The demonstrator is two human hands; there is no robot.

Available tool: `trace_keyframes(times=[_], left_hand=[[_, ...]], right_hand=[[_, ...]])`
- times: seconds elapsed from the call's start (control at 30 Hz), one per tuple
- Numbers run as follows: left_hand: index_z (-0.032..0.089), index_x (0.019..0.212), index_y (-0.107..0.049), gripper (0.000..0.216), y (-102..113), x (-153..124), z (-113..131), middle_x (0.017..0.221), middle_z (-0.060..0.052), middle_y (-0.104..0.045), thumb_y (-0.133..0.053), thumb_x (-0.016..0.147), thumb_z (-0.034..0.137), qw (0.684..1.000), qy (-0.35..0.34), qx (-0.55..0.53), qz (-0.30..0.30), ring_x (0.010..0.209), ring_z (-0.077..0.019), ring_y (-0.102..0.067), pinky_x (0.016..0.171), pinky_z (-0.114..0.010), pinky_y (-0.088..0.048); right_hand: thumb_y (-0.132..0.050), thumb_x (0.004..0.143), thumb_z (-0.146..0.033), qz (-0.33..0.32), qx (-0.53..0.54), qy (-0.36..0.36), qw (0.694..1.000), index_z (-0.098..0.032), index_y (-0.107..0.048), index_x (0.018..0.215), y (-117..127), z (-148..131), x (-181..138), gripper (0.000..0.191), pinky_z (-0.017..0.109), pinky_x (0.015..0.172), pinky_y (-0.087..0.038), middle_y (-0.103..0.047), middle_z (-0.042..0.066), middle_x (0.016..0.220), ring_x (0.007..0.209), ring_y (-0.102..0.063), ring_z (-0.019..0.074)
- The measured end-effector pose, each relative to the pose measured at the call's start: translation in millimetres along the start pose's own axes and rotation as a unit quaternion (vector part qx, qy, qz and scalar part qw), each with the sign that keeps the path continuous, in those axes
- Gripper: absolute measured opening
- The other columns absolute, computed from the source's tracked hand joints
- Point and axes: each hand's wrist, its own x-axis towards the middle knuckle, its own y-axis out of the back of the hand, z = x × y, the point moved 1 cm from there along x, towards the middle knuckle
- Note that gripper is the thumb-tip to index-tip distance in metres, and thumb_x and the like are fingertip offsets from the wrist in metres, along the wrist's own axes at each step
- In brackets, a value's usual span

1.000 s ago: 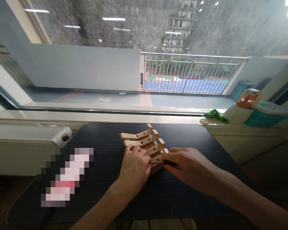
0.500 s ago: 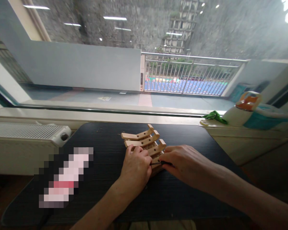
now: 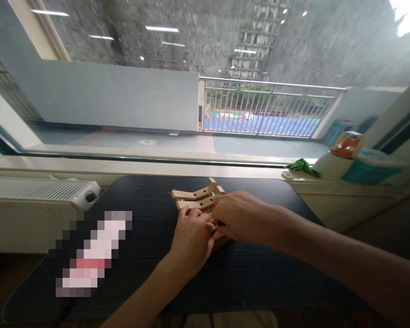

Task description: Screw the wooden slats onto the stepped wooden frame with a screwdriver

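A wooden piece with several pale bent slats [image 3: 193,203] rests on the black table, dark holes showing in the slats. My left hand [image 3: 193,232] is closed over its near left part, with fingers curled on the wood. My right hand [image 3: 241,216] reaches over the right side, its fingers pinched close beside the left fingertips. Between the hands shows a bit of a thin dark tool [image 3: 216,229], mostly covered by my right fingers. The near slats lie largely hidden under both hands.
The black table [image 3: 146,255] bears a pixelated patch [image 3: 94,250] at left. A white radiator [image 3: 37,189] stands beyond its left edge. On the windowsill at right are a green cloth [image 3: 302,167], a white-and-orange bottle [image 3: 340,157] and a teal container [image 3: 372,168].
My right hand has moved left over the wooden piece, up against my left fingers, and now covers the tool's handle and nearer slat ends. My left hand stays put.
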Motion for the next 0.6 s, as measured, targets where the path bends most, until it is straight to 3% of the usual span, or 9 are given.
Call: trace_keyframes(times=[0.13, 0.33, 0.6], left_hand=[[0.021, 0.073, -0.073, 0.015, -0.2, 0.8, 0.6, 0.081, -0.006, -0.071, -0.06, 0.081, 0.023, 1.0, -0.007, 0.003, 0.01, 0.095, -0.0285, -0.057, 0.093, -0.053, -0.036], [0.02, 0.075, -0.072, 0.015, -2.0, -1.2, 0.6, 0.088, -0.006, -0.071, -0.059, 0.081, 0.021, 1.0, 0.007, -0.019, 0.02, 0.097, -0.0277, -0.057, 0.095, -0.051, -0.035], [0.021, 0.074, -0.071, 0.012, 0.5, -2.2, 0.8, 0.088, -0.003, -0.07, -0.06, 0.079, 0.02, 1.0, -0.005, -0.011, 0.013, 0.096, -0.0266, -0.056, 0.093, -0.05, -0.035]], right_hand=[[-0.058, 0.077, -0.005, 0.016, 0.036, 0.022, 0.999, -0.01, -0.068, 0.092, 8.5, -4.6, -6.0, 0.018, 0.026, 0.074, -0.043, -0.068, 0.012, 0.105, 0.092, -0.062, 0.0198], [-0.055, 0.08, -0.003, 0.068, 0.072, 0.084, 0.992, -0.012, -0.069, 0.086, 1.3, -4.0, -3.7, 0.018, 0.026, 0.079, -0.043, -0.069, 0.012, 0.097, 0.09, -0.062, 0.0182], [-0.052, 0.084, -0.015, 0.068, -0.001, -0.025, 0.997, -0.016, -0.067, 0.083, -4.2, 0.6, -4.9, 0.016, 0.026, 0.063, -0.041, -0.071, 0.008, 0.086, 0.08, -0.065, 0.02]])
